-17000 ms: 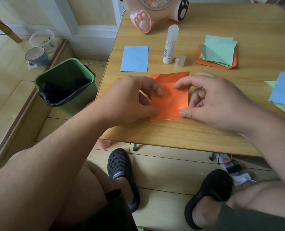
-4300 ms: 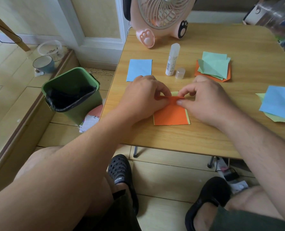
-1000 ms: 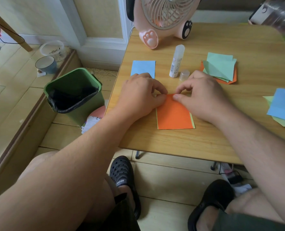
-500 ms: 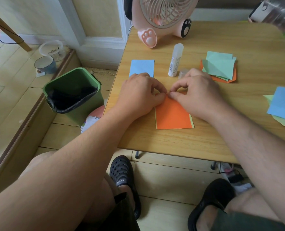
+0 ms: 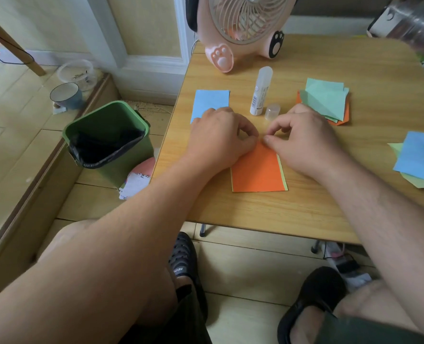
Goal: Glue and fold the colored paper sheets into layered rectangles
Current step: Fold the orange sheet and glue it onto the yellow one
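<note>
An orange paper rectangle (image 5: 258, 172) lies on a light green sheet (image 5: 282, 170) that shows as a thin strip along its right and left edges. Both lie near the front of the wooden table (image 5: 305, 212). My left hand (image 5: 220, 140) and my right hand (image 5: 302, 137) meet at the paper's far edge, fingers curled and fingertips pinching it; the far edge itself is hidden under them. A white glue stick (image 5: 260, 91) stands uncapped behind the hands, its clear cap (image 5: 272, 111) beside it.
A blue folded rectangle (image 5: 209, 103) lies back left. A stack of green over orange sheets (image 5: 326, 101) sits back right, blue and green sheets (image 5: 421, 160) at the right edge. A pink fan (image 5: 243, 28) stands at the back. A green bin (image 5: 109, 142) is on the floor left.
My hands have drawn closer together along the paper's far edge, fingertips now almost touching at its middle. The orange and green paper stays where it was.
</note>
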